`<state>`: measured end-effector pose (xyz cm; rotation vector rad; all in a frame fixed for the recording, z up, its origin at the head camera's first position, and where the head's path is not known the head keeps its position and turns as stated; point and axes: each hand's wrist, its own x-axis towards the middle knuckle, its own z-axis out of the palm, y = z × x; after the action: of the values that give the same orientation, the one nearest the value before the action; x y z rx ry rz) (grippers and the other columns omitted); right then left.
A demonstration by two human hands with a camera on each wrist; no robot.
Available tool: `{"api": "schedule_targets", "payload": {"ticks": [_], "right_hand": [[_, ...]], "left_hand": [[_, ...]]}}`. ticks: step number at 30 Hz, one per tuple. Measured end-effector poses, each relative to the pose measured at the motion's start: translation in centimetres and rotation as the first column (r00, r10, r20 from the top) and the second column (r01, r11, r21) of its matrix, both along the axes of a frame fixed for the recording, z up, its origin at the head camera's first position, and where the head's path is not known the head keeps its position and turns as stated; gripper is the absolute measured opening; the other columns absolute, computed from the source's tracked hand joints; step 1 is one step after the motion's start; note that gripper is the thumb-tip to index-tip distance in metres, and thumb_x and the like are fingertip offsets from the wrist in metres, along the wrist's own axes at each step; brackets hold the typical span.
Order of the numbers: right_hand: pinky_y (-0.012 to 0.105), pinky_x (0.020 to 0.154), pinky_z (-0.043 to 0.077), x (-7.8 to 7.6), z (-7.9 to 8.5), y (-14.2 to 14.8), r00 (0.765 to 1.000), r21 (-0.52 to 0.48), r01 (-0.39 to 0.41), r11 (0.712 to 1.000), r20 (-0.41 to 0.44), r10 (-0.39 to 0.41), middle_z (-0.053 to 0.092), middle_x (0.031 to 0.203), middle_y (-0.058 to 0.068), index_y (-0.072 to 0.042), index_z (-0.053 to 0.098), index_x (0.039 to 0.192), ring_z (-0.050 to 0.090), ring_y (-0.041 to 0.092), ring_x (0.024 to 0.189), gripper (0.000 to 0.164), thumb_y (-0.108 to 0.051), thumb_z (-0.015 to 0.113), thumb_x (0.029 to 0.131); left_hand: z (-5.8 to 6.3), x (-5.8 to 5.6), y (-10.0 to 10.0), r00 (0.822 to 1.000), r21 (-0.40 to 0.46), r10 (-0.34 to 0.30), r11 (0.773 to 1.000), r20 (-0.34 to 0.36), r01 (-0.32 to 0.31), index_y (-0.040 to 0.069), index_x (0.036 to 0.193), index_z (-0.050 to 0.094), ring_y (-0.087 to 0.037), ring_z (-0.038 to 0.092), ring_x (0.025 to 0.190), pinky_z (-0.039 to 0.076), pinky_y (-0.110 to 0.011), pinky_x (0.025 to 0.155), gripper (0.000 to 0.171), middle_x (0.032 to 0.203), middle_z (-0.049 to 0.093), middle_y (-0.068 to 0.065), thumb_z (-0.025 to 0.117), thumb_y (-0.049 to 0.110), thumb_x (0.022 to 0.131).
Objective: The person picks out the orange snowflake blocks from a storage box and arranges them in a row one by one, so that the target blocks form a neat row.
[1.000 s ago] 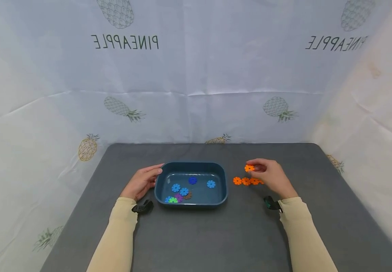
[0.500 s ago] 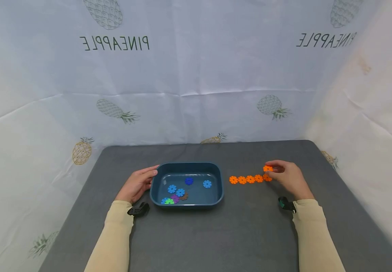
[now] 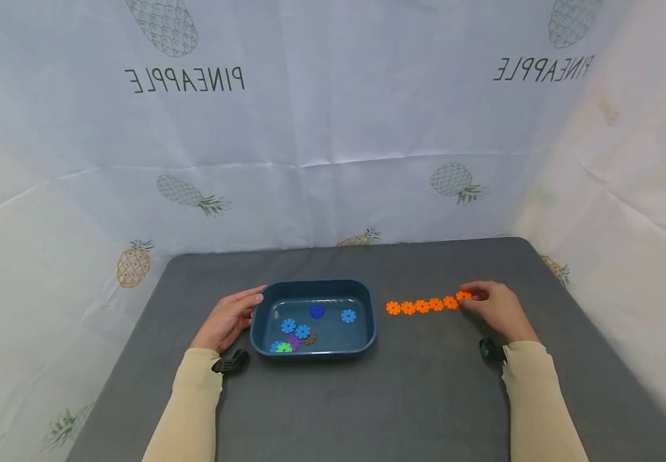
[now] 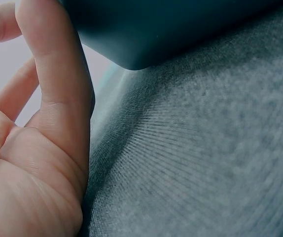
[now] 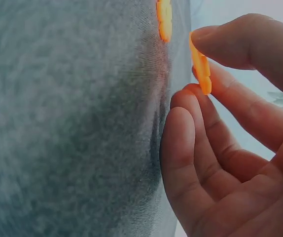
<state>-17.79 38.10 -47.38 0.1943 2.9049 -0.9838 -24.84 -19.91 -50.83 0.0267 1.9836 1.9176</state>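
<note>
My right hand [image 3: 497, 309] pinches an orange notched plastic disc [image 3: 464, 295] between thumb and fingers, low at the right end of a row of several orange discs [image 3: 422, 306]. In the right wrist view the pinched disc [image 5: 200, 64] stands on edge, apart from the orange discs [image 5: 164, 20] on the cloth. A dark blue tray [image 3: 312, 354] lies left of the row. My left hand [image 3: 227, 321] touches the tray's left end, its thumb at the rim. The left wrist view has an extended finger beside the tray's outer wall [image 4: 131, 39]; the fingertips' contact is partly hidden.
Inside the tray lie several light blue discs [image 3: 348, 316], plus a dark blue disc [image 3: 317, 312], a green disc [image 3: 283, 348], a purple disc [image 3: 294, 342] and a brown disc [image 3: 310, 338]. Grey cloth [image 3: 362, 410] covers the table. A white pineapple-print curtain [image 3: 310, 128] hangs behind.
My right hand has carried the orange disc rightward along the row and lowered it at the row's right end. My left hand has stayed at the tray. The head view has shifted slightly.
</note>
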Motion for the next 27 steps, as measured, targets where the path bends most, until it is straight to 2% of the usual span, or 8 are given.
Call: {"api": "schedule_targets", "payload": {"ticks": [10,27], "right_hand": [[0.056,0.089,0.058,-0.20,-0.03,-0.15,1.000,0.010,-0.001,1.000,0.014,0.001,0.065,0.136,0.030,-0.002,0.070,0.139,0.065,0.042,0.112,0.042,-0.023,0.075,0.103],[0.050,0.084,0.057,-0.82,-0.18,-0.60,1.000,0.015,-0.011,1.000,0.017,0.010,0.067,0.132,0.028,-0.001,0.071,0.137,0.066,0.037,0.105,0.039,-0.018,0.075,0.102]], "left_hand": [[0.19,-0.18,-0.31,1.000,0.019,0.004,1.000,0.003,-0.004,0.009,0.160,0.054,-0.010,0.077,0.095,0.066,-0.029,0.085,0.066,0.124,0.078,0.006,0.073,0.039,0.105],[0.59,0.30,-0.65,1.000,0.008,0.018,1.000,0.012,-0.018,0.009,0.159,0.055,-0.011,0.077,0.100,0.065,-0.028,0.087,0.067,0.130,0.077,0.006,0.074,0.042,0.104]]}}
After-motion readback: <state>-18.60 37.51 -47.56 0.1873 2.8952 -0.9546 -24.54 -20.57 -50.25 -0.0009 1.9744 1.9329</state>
